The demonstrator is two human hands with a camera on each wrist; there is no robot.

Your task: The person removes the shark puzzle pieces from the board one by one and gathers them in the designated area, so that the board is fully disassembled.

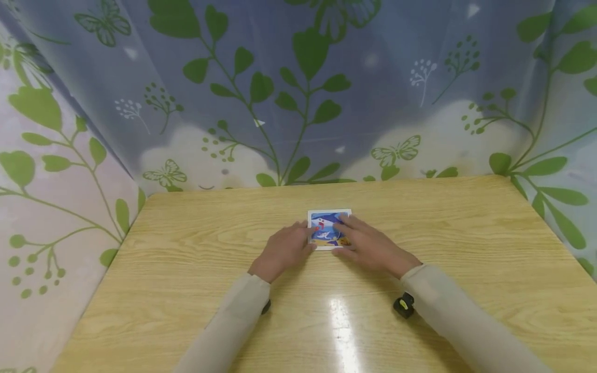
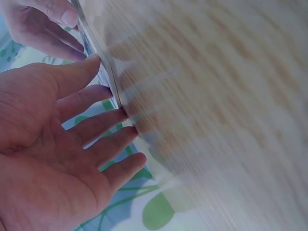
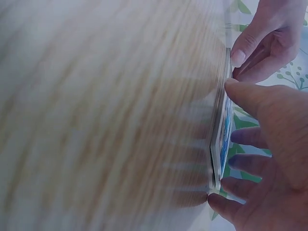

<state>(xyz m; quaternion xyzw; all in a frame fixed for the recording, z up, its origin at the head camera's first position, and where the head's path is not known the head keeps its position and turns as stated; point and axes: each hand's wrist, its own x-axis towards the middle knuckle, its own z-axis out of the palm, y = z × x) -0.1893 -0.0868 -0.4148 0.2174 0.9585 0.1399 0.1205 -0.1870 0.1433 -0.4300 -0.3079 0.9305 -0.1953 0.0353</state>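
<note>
A small flat square board (image 1: 325, 235) with a white border lies on the wooden table, printed with a blue cartoon sea picture. My left hand (image 1: 285, 249) is at its left side, index fingertip over the picture and thumb by the lower left corner. From the right, my right hand (image 1: 370, 247) spreads its fingers over the board's right part, hiding some of the print. In the left wrist view, the left fingers look extended along the board's edge (image 2: 111, 77). The right wrist view shows the board as a thin slab (image 3: 222, 134) beside the right fingertips, its thumb touching the near edge.
The wooden table (image 1: 186, 269) reaches back to a curtain (image 1: 396, 77) with leaves and butterflies, which also hangs at both sides. A black device (image 1: 403, 305) sits below the right wrist. Light glares on the front of the table.
</note>
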